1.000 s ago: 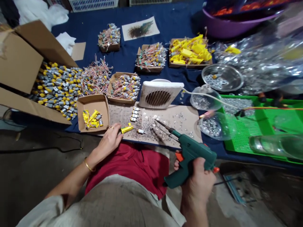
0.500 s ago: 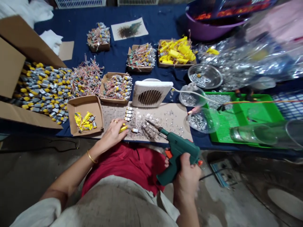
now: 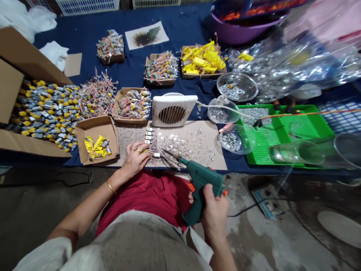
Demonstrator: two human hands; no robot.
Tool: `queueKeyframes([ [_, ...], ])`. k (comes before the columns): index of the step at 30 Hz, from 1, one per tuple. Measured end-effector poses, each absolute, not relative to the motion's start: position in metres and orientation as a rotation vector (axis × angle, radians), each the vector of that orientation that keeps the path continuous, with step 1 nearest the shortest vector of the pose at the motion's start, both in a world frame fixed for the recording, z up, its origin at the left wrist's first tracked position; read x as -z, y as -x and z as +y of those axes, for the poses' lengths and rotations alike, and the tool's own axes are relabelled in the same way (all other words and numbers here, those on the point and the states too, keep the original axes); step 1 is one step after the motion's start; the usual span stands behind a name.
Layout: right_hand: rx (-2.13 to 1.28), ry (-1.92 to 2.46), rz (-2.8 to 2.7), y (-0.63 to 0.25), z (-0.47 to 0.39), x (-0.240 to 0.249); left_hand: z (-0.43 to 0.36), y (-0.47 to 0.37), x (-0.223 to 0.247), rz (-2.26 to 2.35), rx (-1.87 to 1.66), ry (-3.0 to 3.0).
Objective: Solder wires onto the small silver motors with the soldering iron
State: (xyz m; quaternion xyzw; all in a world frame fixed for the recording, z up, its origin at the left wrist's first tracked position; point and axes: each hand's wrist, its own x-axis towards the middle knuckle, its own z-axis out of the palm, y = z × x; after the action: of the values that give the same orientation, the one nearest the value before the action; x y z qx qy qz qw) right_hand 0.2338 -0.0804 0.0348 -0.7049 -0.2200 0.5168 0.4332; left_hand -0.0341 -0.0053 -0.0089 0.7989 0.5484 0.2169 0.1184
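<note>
A worktop (image 3: 93,26) covered in dark blue cloth stands above a grey floor (image 3: 242,237). The right hand (image 3: 216,209) has its grip closed around the handle of a green soldering gun (image 3: 204,177), its tip directed left, near a small motor (image 3: 156,155). The left hand (image 3: 134,162) lies at the front edge, fingers bent and close together over the wires leading to that motor; the fingertips are partly hidden, so a pinch cannot be confirmed. The motor rests on a cardboard sheet (image 3: 218,162) strewn with metal bits. Noted just beyond the left hand: a row of motors (image 3: 148,135). Behind the sheet, a white fan unit (image 3: 176,98) stands tilted. An open carton (image 3: 81,130) of yellow-wrapped parts sits to the left; a green tray (image 3: 265,140) lies to the right, beyond two clear tubs (image 3: 248,145).
</note>
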Motion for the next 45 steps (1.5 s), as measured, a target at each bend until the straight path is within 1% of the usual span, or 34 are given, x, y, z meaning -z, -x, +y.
queueKeyframes([
  [5, -1.336, 1.789, -0.547, -0.234, -0.087, -0.033, -0.006, 0.04, 0.015, 1.585, -0.581, -2.348],
  [11, -1.443, 1.796, -0.592, -0.226, -0.093, -0.038, -0.003, 0.051, 0.026, 1.351, -0.702, -2.429],
  [15, -1.449, 1.781, -0.59, -0.222, -0.092, -0.035, -0.003, 0.054, 0.029, 1.3, -0.725, -2.461],
  [23, -1.478, 1.755, -0.59, -0.222, -0.091, -0.031, -0.004, 0.057, 0.025, 1.286, -0.572, -2.591],
  [26, -1.49, 1.744, -0.595, -0.222, -0.092, -0.031, -0.003, 0.051, 0.02, 1.321, -0.624, -2.623],
  [29, -1.492, 1.745, -0.596, -0.223, -0.093, -0.031, -0.005, 0.044, 0.016, 1.455, -0.688, -2.622],
  [34, -1.488, 1.737, -0.592, -0.226, -0.094, -0.031, -0.01, 0.044, 0.009, 1.575, -0.66, -2.645],
  [45, -1.499, 1.72, -0.619, -0.225, -0.092, -0.031, -0.007, 0.046, 0.006, 1.463, -0.521, -2.804],
])
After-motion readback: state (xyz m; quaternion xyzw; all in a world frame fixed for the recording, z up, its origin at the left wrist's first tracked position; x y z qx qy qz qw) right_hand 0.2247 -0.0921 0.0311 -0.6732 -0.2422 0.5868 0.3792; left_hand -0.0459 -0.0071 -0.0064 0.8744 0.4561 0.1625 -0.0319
